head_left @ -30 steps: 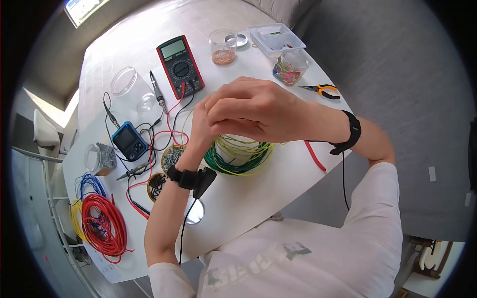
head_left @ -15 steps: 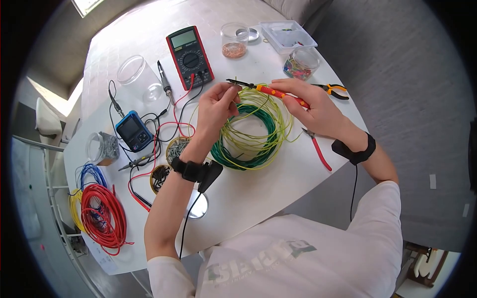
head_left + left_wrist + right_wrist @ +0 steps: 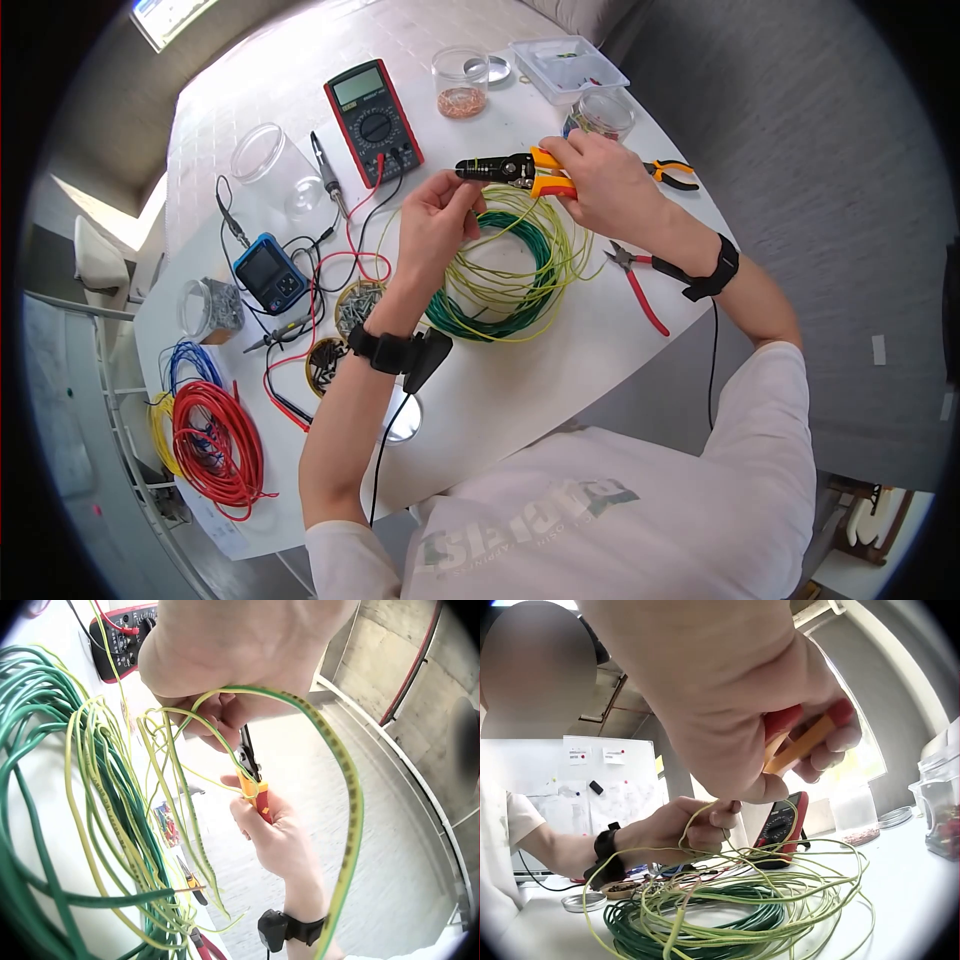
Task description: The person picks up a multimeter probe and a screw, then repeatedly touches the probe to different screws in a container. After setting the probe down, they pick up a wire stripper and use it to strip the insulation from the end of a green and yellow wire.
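My right hand (image 3: 615, 190) grips the orange-and-red handles of black-headed wire strippers (image 3: 515, 169), held over the table. Thumb and fingers of my left hand (image 3: 432, 225) pinch a yellow-green wire (image 3: 349, 784) right at the strippers' tip. In the left wrist view, this wire loops out from the left hand. Below both hands lies a coil of yellow-green wire (image 3: 562, 235) on top of a dark green wire coil (image 3: 450, 322). How the strippers' jaws stand on the wire is hidden by the left fingers.
Red-handled cutters (image 3: 640, 295) and orange-and-black pliers (image 3: 672, 174) lie at the right. Behind the hands are a multimeter (image 3: 372, 125), a soldering iron (image 3: 325, 165) and a jar of copper pieces (image 3: 461, 95). A blue handheld meter (image 3: 270, 272) and red wire coil (image 3: 215, 445) are at left.
The hands, first overlapping with the strippers hidden, have come apart sideways. Since half a second ago the strippers have turned, so their flat side and spread handles show.
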Motion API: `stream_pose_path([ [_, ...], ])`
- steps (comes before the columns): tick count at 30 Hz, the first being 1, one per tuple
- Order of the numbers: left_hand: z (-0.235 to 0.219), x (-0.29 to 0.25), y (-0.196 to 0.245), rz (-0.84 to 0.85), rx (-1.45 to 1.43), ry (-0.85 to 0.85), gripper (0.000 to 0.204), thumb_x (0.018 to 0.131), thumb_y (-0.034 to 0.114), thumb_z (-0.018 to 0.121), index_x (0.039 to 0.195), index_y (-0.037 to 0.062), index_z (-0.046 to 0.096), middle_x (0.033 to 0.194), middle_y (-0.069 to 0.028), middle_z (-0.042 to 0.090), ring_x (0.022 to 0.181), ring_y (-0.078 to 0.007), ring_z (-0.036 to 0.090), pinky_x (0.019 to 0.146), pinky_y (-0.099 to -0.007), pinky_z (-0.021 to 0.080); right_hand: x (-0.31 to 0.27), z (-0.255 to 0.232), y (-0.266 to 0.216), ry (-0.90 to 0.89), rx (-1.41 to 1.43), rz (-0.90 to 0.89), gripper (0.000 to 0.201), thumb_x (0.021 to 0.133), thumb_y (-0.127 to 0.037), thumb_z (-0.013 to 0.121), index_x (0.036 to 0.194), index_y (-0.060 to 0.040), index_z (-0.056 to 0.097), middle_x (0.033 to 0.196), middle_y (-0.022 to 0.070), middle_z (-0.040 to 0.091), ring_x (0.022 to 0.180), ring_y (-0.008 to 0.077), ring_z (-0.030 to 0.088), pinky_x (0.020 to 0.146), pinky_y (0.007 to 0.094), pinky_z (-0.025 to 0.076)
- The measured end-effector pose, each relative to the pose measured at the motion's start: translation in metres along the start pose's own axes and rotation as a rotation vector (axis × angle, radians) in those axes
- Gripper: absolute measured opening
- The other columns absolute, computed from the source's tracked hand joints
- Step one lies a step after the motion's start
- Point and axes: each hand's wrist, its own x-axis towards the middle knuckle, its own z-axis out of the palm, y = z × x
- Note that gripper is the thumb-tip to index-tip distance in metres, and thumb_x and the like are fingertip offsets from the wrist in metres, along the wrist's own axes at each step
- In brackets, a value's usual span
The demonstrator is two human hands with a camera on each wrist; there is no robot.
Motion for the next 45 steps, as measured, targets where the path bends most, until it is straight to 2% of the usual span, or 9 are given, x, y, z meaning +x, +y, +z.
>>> stream_pose_path([
  [6, 0.004, -0.002, 0.002, -0.021, 0.016, 0.000, 0.013, 0.095, 0.016, 0.057, 0.097, 0.0042, 0.063, 0.075, 0.0009, 0.061, 0.054, -0.0027, 0.051, 0.049, -0.0173, 0.038, 0.004, 0.010, 0.008, 0.157, -0.185, -0.108, 0.035, 0.075, -0.015, 0.071, 0.107, -0.0062, 0.057, 0.086, 0.0082, 0.055, 0.084, 0.0237, 0.060, 0.074, 0.0352, 0.049],
  [13, 0.002, -0.001, 0.000, 0.006, 0.010, -0.035, 0.013, 0.096, 0.016, 0.056, 0.098, 0.0044, 0.063, 0.074, 0.0012, 0.060, 0.053, -0.0027, 0.050, 0.049, -0.0176, 0.038, 0.001, 0.012, 0.010, 0.102, -0.046, -0.066, 0.036, 0.075, -0.013, 0.070, 0.109, -0.0066, 0.058, 0.088, 0.0088, 0.058, 0.085, 0.0263, 0.062, 0.074, 0.0374, 0.051],
  [19, 0.004, -0.003, 0.000, 0.043, -0.018, -0.064, 0.015, 0.096, 0.015, 0.055, 0.099, 0.0027, 0.062, 0.072, 0.0030, 0.056, 0.057, -0.0025, 0.047, 0.052, -0.0185, 0.039, 0.000, -0.001, 0.011, -0.121, 0.284, 0.043, 0.030, 0.082, -0.014, 0.069, 0.108, -0.0034, 0.059, 0.092, 0.0147, 0.064, 0.084, 0.0294, 0.064, 0.072, 0.0373, 0.050],
  [21, 0.005, -0.003, -0.002, 0.090, 0.014, -0.094, 0.017, 0.097, 0.015, 0.055, 0.100, 0.0008, 0.063, 0.071, 0.0031, 0.055, 0.058, -0.0030, 0.047, 0.053, -0.0188, 0.039, 0.003, -0.010, 0.010, -0.375, 0.383, 0.171, 0.027, 0.086, -0.019, 0.065, 0.107, -0.0031, 0.061, 0.090, 0.0143, 0.065, 0.078, 0.0271, 0.063, 0.070, 0.0358, 0.048],
  [31, 0.008, -0.005, -0.005, 0.095, 0.002, -0.121, 0.018, 0.096, 0.016, 0.055, 0.101, -0.0003, 0.064, 0.070, 0.0021, 0.056, 0.059, -0.0040, 0.048, 0.053, -0.0190, 0.038, 0.012, -0.018, 0.027, -0.664, 0.596, 0.171, 0.023, 0.090, -0.020, 0.053, 0.099, -0.0008, 0.063, 0.080, 0.0125, 0.061, 0.073, 0.0214, 0.056, 0.068, 0.0315, 0.045],
  [34, 0.008, -0.005, -0.006, 0.091, 0.006, -0.120, 0.019, 0.096, 0.016, 0.055, 0.102, 0.0003, 0.063, 0.070, 0.0022, 0.055, 0.058, -0.0041, 0.048, 0.052, -0.0189, 0.037, 0.011, -0.019, 0.019, -0.646, 0.470, 0.221, 0.020, 0.088, -0.017, 0.055, 0.096, -0.0010, 0.062, 0.084, 0.0132, 0.062, 0.076, 0.0238, 0.059, 0.068, 0.0335, 0.046],
  [37, 0.005, -0.004, -0.008, 0.042, -0.007, -0.103, 0.019, 0.097, 0.017, 0.055, 0.103, 0.0005, 0.063, 0.069, 0.0022, 0.054, 0.056, -0.0043, 0.046, 0.052, -0.0189, 0.036, 0.004, -0.002, 0.019, -0.447, 0.327, 0.170, 0.017, 0.083, -0.011, 0.061, 0.096, -0.0017, 0.059, 0.087, 0.0135, 0.062, 0.079, 0.0276, 0.061, 0.069, 0.0365, 0.047],
  [39, 0.004, -0.002, -0.011, 0.034, -0.023, -0.108, 0.019, 0.097, 0.017, 0.054, 0.103, 0.0007, 0.062, 0.069, 0.0021, 0.053, 0.055, -0.0042, 0.045, 0.051, -0.0191, 0.035, -0.001, 0.008, 0.021, -0.045, 0.208, -0.027, 0.028, 0.074, -0.006, 0.070, 0.099, -0.0031, 0.057, 0.087, 0.0129, 0.061, 0.081, 0.0302, 0.061, 0.071, 0.0393, 0.049],
  [45, 0.005, -0.002, -0.004, 0.039, -0.018, -0.116, 0.017, 0.097, 0.016, 0.053, 0.102, 0.0011, 0.061, 0.068, 0.0020, 0.054, 0.056, -0.0043, 0.046, 0.051, -0.0187, 0.034, 0.001, 0.016, 0.022, 0.193, 0.007, -0.122, 0.040, 0.066, -0.006, 0.078, 0.100, -0.0050, 0.056, 0.084, 0.0101, 0.056, 0.083, 0.0291, 0.061, 0.073, 0.0392, 0.051],
])
